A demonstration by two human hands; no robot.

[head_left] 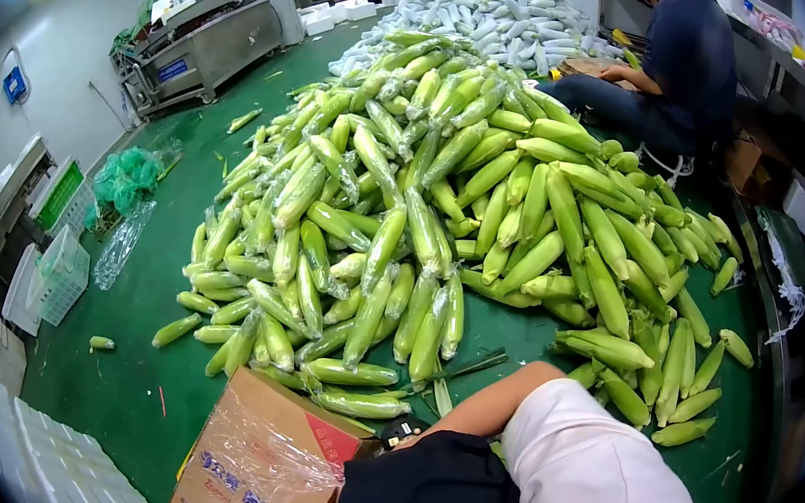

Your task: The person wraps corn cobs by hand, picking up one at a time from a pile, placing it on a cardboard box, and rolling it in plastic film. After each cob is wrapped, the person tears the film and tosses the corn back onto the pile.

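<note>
Neither of my hands shows clearly. A bare forearm (pixel 489 403) in a white short sleeve (pixel 605 488) reaches from the bottom right toward an open cardboard box (pixel 261 460) lined with clear plastic. A dark watch (pixel 403 433) sits on its wrist. The hand itself is hidden behind a black shape (pixel 437 502) at the bottom edge, so what it holds cannot be seen. I cannot tell whether this arm is mine or a co-worker's. Just beyond it lies a big heap of green-husked corn cobs (pixel 427 214), many of them in clear film.
The corn lies on a green floor (pixel 143 280). Behind it is a heap of white-wrapped cobs (pixel 502 17), with a person in dark blue (pixel 680 75) seated beside it. Steel machines (pixel 207 42) and white crates (pixel 58 275) line the left; a counter (pixel 802 270) runs along the right.
</note>
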